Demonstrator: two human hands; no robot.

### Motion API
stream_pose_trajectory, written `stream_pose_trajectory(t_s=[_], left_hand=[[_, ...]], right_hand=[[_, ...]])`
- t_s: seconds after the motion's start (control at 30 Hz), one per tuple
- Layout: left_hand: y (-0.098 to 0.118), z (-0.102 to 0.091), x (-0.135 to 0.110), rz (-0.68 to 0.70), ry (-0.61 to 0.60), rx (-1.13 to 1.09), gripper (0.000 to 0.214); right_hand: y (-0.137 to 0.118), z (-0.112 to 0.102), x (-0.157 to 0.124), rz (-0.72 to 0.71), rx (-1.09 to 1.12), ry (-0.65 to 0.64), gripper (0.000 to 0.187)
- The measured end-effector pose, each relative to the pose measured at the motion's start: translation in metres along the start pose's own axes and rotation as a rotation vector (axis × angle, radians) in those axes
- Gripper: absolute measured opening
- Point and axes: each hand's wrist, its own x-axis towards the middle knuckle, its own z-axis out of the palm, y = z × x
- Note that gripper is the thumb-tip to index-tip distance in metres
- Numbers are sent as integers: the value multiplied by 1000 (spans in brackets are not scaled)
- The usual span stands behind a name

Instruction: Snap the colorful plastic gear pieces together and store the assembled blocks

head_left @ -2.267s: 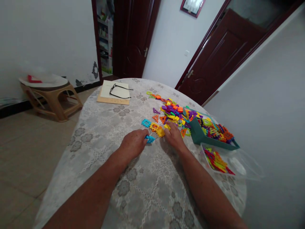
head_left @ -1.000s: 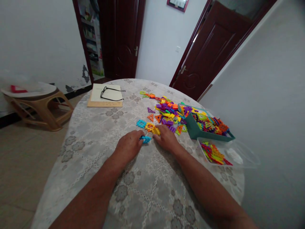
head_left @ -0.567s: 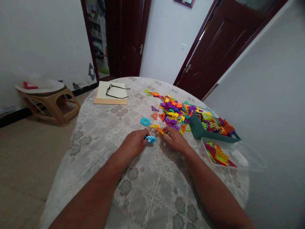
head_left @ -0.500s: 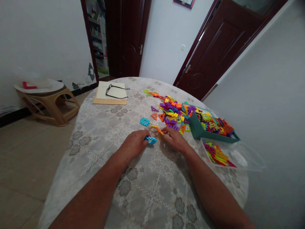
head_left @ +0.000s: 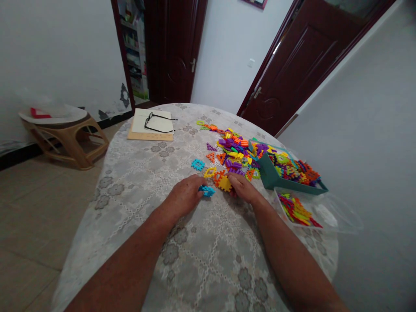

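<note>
My left hand (head_left: 184, 197) rests on the patterned tablecloth with its fingers pinched on a small blue interlocking piece (head_left: 207, 190). Just to its right, my right hand (head_left: 242, 188) holds a joined strip of yellow and orange pieces (head_left: 221, 179) that lies almost flat above the cloth. The strip's near end sits close to the blue piece. Another blue square piece (head_left: 198, 164) lies alone a little farther away. Behind the hands spreads a heap of coloured plastic pieces (head_left: 235, 149).
A teal box (head_left: 269, 177) full of pieces lies tipped at the right, with a clear tray of pieces (head_left: 297, 211) in front of it. Glasses (head_left: 157, 122) rest on a notebook (head_left: 139, 130) at the far left. A wooden stool (head_left: 69, 136) stands on the floor.
My right hand has laid the yellow and orange strip flatter and brought it nearer the blue piece. My left hand has kept its grip on the blue piece.
</note>
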Motion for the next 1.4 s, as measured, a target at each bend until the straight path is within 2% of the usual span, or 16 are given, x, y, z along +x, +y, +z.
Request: stream_pose_trajectory(t_s=[0.1, 0.2, 0.3, 0.4, 0.5, 0.6, 0.7, 0.8, 0.97, 1.07, 1.2, 1.3, 1.4], left_hand=[[0, 0, 0, 1, 0, -11, 23], [-1, 2, 0, 15, 25, -36, 23], [0, 3, 0, 13, 27, -80, 20], [3, 2, 0, -3, 40, -174, 19], [9, -3, 0, -5, 53, -275, 18], [14, -8, 0, -11, 41, -283, 17], [13, -10, -1, -2, 29, -236, 16], [8, -8, -2, 75, -17, -156, 18], [2, 2, -3, 166, -60, -3, 15], [1, 7, -2, 187, -33, 29, 17], [1, 9, 0, 247, -34, 29, 18], [-1, 6, 1, 228, -41, 29, 14], [-4, 3, 5, 174, -24, 20, 14]], right_hand=[[-1, 3, 1, -44, -23, 4, 27], [-1, 7, 2, -92, 39, -1, 22], [-4, 13, 2, -49, 274, -6, 25], [-11, 23, 2, -71, 483, -10, 35], [-20, 35, 0, -120, 575, -83, 38], [-24, 40, -2, -155, 610, -152, 39], [-24, 37, -4, -173, 576, -144, 37], [-26, 31, -6, -175, 499, -44, 37], [-31, 31, -6, -195, 253, 5, 34], [-29, 37, -4, -137, 285, 28, 35], [-25, 43, 1, -30, 334, 185, 35], [-28, 35, 0, -98, 186, 242, 31], [-36, 13, -8, -241, -68, 321, 27]])
